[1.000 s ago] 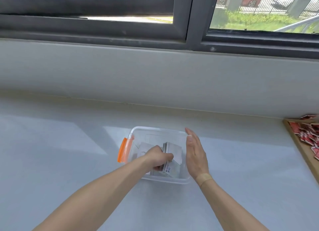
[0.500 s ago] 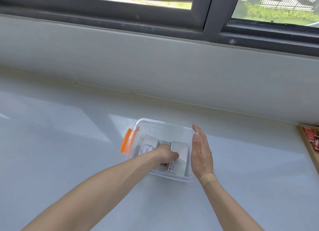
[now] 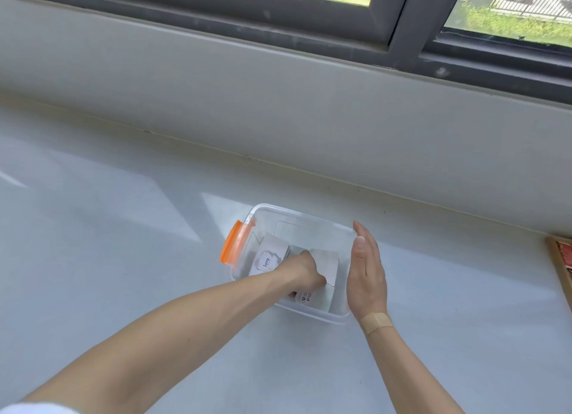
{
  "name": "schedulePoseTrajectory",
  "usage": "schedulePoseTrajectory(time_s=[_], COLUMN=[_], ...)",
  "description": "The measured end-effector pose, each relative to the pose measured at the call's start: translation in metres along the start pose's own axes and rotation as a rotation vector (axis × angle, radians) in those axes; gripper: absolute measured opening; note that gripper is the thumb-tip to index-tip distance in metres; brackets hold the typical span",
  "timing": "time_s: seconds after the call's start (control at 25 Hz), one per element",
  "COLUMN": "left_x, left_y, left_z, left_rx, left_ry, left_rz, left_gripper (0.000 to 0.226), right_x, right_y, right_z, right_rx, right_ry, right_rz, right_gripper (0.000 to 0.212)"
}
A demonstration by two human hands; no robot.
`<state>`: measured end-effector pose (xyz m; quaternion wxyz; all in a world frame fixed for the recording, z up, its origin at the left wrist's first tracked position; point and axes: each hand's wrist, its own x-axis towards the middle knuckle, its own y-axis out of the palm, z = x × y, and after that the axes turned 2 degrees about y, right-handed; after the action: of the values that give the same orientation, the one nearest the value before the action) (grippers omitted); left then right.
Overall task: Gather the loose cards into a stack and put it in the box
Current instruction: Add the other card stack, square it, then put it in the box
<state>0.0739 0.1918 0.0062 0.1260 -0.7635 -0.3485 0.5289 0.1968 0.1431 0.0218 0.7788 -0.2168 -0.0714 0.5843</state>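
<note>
1. Head view: the clear plastic box with an orange latch (image 3: 291,259) sits on the pale grey desk (image 3: 123,259), and the small white printed cards (image 3: 322,268) are already inside it.
2. Left hand (image 3: 306,274) reaches into the box, fingers curled down onto the cards; whether it pinches them I cannot tell.
3. Right hand (image 3: 366,274) is flat and open, pressed against the box's outer right wall.
4. Thin, light, slick cards likely slide apart; squeezing the long edges should keep them squared.

left hand (image 3: 305,273) low at frame centre, fingers curled down in a loose fist, forearm stretching from the lower left. right hand (image 3: 366,274) just right of it, flat, fingers straight, plaster on wrist.
</note>
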Motion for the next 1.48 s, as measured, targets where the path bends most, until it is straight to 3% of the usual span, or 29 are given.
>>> schedulePoseTrajectory(time_s=[0.4,0.6,0.84,1.16,1.48], left_x=[-0.003,-0.005,-0.016,-0.028,-0.044], left_y=[0.008,0.004,-0.008,-0.008,-0.019], left_z=[-0.001,-0.008,-0.01,-0.019,-0.014], left_rx=[0.141,0.058,0.161,0.164,0.112], left_ry=[0.084,-0.037,0.034,0.022,-0.006], left_rz=[0.01,0.045,0.117,0.154,0.114], left_gripper=[0.042,0.036,0.024,0.03,0.028], right_x=[0.003,0.003,0.003,0.003,0.001], right_y=[0.002,0.002,0.002,0.001,-0.003], right_z=[-0.004,-0.005,-0.004,-0.003,0.005], right_rx=[0.031,0.028,0.0,-0.041,-0.23], right_ry=[-0.011,-0.012,-0.022,-0.029,-0.078], right_rz=[-0.01,-0.008,-0.019,-0.024,-0.008], right_gripper=[0.055,0.056,0.055,0.056,0.046])
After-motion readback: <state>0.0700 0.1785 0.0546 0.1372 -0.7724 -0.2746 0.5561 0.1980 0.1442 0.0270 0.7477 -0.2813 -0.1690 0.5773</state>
